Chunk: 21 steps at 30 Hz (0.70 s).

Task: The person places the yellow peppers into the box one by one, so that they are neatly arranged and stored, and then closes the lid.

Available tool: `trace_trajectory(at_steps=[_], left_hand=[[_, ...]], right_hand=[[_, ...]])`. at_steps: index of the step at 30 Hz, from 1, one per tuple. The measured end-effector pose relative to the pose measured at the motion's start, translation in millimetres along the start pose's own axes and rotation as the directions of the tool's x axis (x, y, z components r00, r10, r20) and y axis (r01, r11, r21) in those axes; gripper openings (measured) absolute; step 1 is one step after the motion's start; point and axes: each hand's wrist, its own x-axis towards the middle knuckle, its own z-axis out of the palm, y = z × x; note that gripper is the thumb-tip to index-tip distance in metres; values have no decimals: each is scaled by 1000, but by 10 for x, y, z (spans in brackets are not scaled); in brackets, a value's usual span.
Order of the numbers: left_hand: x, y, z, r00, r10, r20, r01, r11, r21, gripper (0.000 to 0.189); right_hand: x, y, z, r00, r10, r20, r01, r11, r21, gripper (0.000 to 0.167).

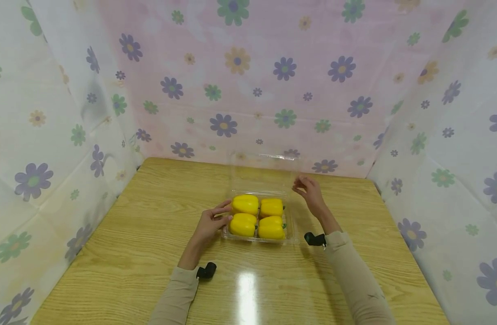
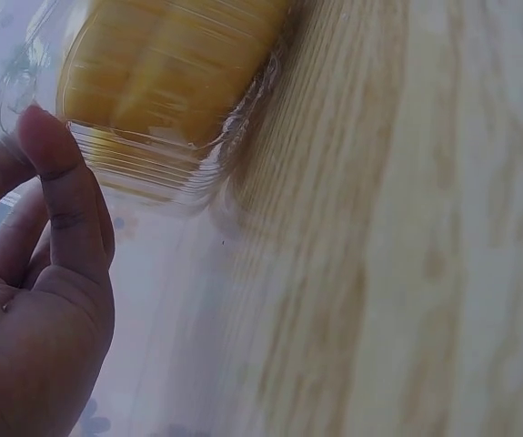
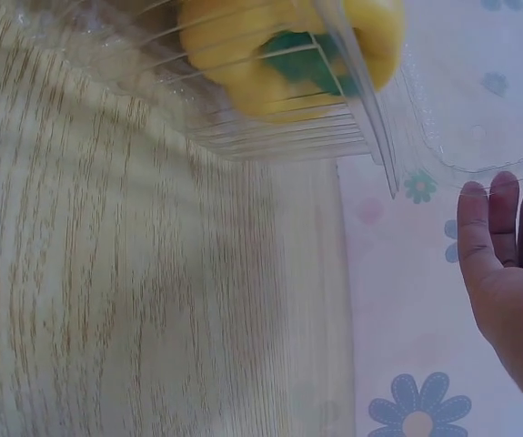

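Several yellow bell peppers (image 1: 245, 205) with green stems lie in two rows inside a clear plastic clamshell box (image 1: 254, 239). Its see-through lid (image 1: 264, 176) stands raised at the back. My left hand (image 1: 209, 223) pinches the box's left rim between thumb and fingers; the left wrist view shows this hand (image 2: 52, 228) at the ribbed corner. At the lid's right edge is my right hand (image 1: 311, 194). In the right wrist view the fingertips of that hand (image 3: 516, 264) touch the lid's edge, fingers nearly straight; its thumb is hidden there.
The box stands on a wood-grain table (image 1: 159, 216). Flower-printed cloth (image 1: 256, 90) hangs behind the table and along both sides. Black wrist cameras (image 1: 315, 239) sit at the cuffs of both beige sleeves.
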Motion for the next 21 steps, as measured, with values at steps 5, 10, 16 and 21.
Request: trace_trajectory(at_steps=[5,10,16,21], left_hand=[[-9,15,6,1000,1,2,-1,1000,7,37],[-27,53,19,1000,-5,0,5,1000,18,37],[-30,60,28,1000,1,-12,0,1000,16,35],[-16,38,37,999,9,-36,-9,1000,4,34]], right_hand=[[-53,-69,23,999,-11,39,11,1000,-19,45],[-103,-132,39,998,2,59,-1,1000,-24,52],[-152,-54,-10,992,-73,100,81,993,-82,37],[-199,20,-54,959,-223,176,254,951,-175,16]])
